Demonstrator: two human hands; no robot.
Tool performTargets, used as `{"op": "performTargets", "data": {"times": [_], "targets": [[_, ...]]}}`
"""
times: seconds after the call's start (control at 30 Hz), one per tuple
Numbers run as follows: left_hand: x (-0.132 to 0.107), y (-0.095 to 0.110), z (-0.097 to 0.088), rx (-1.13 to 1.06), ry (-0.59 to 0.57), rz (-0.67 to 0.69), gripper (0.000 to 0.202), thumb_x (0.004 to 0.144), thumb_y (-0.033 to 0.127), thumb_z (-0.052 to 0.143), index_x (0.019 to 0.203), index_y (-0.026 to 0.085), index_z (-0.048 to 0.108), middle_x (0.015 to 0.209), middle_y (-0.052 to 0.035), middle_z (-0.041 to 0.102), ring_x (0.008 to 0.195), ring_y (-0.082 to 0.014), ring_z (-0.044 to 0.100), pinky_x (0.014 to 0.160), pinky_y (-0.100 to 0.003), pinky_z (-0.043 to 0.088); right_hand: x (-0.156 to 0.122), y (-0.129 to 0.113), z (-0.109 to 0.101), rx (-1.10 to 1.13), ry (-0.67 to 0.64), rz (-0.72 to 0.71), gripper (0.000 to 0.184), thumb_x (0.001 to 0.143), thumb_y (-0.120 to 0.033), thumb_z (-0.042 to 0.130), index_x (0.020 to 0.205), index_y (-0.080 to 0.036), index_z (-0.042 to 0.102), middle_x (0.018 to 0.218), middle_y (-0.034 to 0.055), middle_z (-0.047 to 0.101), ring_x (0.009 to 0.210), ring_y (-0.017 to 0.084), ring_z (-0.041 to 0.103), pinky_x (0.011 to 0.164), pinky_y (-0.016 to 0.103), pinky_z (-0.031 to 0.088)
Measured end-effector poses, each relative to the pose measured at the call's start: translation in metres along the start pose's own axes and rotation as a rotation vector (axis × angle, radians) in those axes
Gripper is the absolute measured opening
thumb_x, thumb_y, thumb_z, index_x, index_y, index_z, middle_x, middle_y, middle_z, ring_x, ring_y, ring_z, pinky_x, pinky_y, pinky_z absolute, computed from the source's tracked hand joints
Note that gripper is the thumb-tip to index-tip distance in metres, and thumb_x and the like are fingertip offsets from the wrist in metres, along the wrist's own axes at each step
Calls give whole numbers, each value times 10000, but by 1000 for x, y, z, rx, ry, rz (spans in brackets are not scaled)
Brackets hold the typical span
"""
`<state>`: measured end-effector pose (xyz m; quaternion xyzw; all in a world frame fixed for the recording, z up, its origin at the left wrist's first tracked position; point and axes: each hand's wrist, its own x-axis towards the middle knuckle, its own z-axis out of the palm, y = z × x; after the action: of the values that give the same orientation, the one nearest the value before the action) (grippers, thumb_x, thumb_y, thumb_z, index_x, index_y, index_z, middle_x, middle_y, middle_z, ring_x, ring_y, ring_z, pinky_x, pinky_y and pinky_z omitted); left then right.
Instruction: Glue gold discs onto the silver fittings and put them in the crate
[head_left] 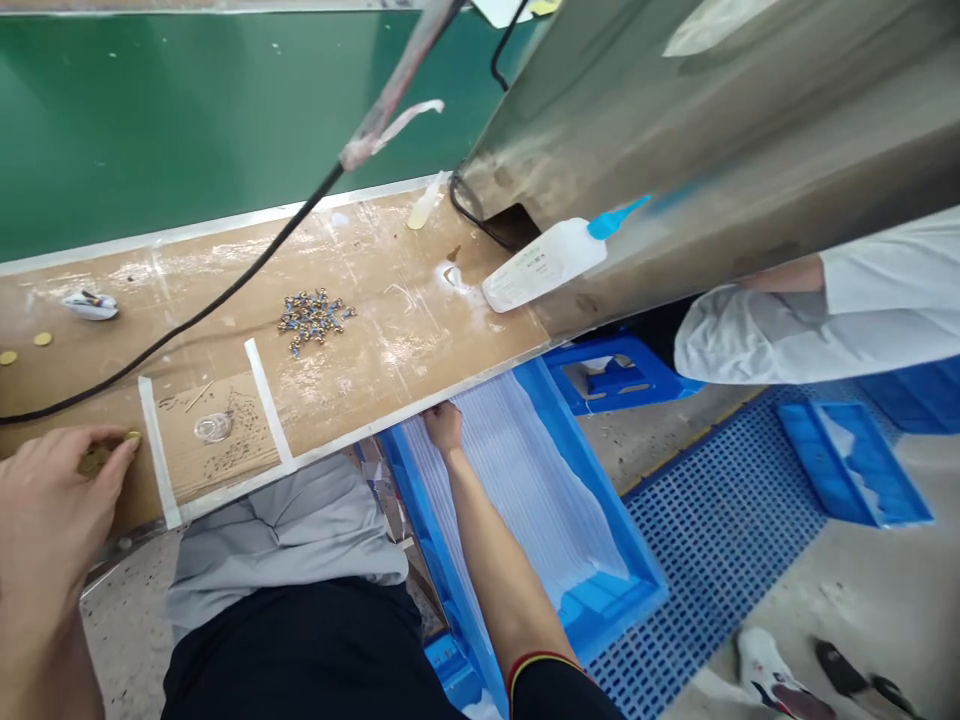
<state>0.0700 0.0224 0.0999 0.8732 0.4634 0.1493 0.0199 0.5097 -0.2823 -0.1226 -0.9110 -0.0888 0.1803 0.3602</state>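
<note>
At the left edge of the bench, my left hand [64,490] is closed in a pinch on a small yellow disc [133,435]. Two similar yellow discs [43,339] lie farther back on the board. My right hand [444,425] reaches down past the bench's front edge, over a blue tray [645,590] lined with white ridged sheet material [532,480]. Its fingers are curled and partly hidden, so what they hold cannot be made out. Between the hands, a taped cardboard patch [180,470] bears a small clear round dish [213,427] and scattered dark specks.
A pile of small metal parts [311,318] sits mid-bench. A white bottle with a blue nozzle [551,262] leans near a metal housing [637,120]. A black cable [247,275] crosses above the bench. At right are a co-worker's white sleeve [892,300] and a blue stool [622,390].
</note>
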Motion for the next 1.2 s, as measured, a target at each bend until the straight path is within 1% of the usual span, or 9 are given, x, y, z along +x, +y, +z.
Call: {"op": "performTargets", "data": {"times": [0.13,0.27,0.33,0.5,0.6,0.67,0.83,1.03,1.2], "targets": [[-3,0,-4,-92,-29,-28,171,1002,441,790,929,287,801,973,34,844,946,-274,731,856,-338,456,-26,-16,-20,105,176,-83,496,1065,-636,667,847,-192,706,731,24,706,717,214,700,760,355,576],[-14,17,-14,-452,117,-194,174,924,394,909,976,246,834,1073,8,883,1029,-271,817,995,-393,607,-67,-54,-39,245,426,-199,520,1085,-687,530,1005,-203,702,691,-27,626,698,203,647,783,346,540],[-21,30,-20,-726,149,-270,209,888,350,960,941,212,812,1058,-19,889,1014,-271,850,1012,-408,665,-89,-87,-43,338,439,-318,457,1098,-650,586,1053,-212,710,723,-43,637,691,178,642,810,339,552],[-40,52,-29,-1008,-33,-396,246,899,381,981,982,208,827,994,-52,893,938,-247,871,867,-327,735,-122,-190,-34,360,76,-796,210,1116,-420,709,1044,-244,798,927,16,782,847,193,742,817,334,573],[-57,52,-26,-1082,-167,-482,272,952,448,940,1075,223,849,997,-57,892,912,-209,860,822,-243,705,-120,-237,-10,163,-204,-877,151,1123,-335,685,1134,-251,810,1103,47,831,961,210,773,882,339,594],[-68,50,-20,-1120,-219,-517,304,968,481,924,1130,229,874,1004,-61,894,911,-202,857,831,-228,695,-115,-257,10,-7,-267,-903,153,1121,-293,665,1150,-229,800,1121,72,829,991,236,766,903,355,584],[-89,49,-8,-1205,-302,-610,374,937,537,943,1159,238,913,1021,-80,905,966,-238,878,894,-275,717,-104,-277,38,-398,-221,-885,113,1097,-243,666,1117,-209,772,1107,105,806,1020,284,735,886,371,517],[-90,47,-5,-1326,-327,-647,416,903,517,977,1192,223,918,971,-85,899,908,-231,872,833,-271,715,-99,-282,26,-602,-351,-949,132,1044,-158,639,1064,-218,755,1010,77,806,974,275,733,853,363,459],[-83,46,-1,-1383,-291,-569,305,1022,503,863,1089,211,922,949,-74,882,874,-191,834,866,-268,694,-107,-272,21,-731,-283,-1026,228,1059,-159,557,1132,-194,770,1075,133,802,936,289,708,791,372,439]]}}
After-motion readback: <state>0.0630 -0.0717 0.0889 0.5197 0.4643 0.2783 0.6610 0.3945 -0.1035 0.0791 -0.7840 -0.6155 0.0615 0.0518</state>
